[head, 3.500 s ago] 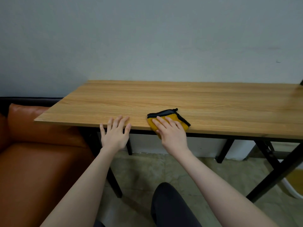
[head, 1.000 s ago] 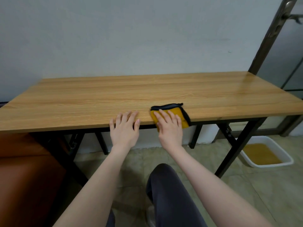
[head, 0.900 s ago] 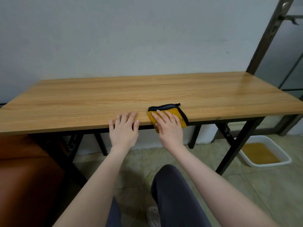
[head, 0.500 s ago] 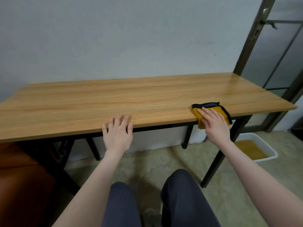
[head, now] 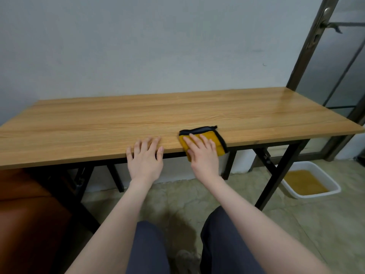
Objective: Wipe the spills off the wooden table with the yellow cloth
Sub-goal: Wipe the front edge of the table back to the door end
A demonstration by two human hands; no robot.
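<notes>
A folded yellow cloth [head: 214,137] with a black edge lies at the front edge of the long wooden table [head: 138,117], partly hanging over it. My right hand [head: 203,153] presses flat on the cloth with straight fingers. My left hand [head: 145,156] rests flat on the table's front edge, a short way left of the cloth, fingers spread. No spill shows on the wood; the far right end of the top is glossy.
A white tray [head: 333,186] holding brown liquid sits on the floor under the table's right end. An orange-brown sofa [head: 29,214] stands at the left. A metal-framed door [head: 324,56] is at the right. Black table legs [head: 276,175] cross below.
Half a second ago my right hand held the cloth near the table's right end; it has slid back left along the front edge, close to my left hand, which stayed put.
</notes>
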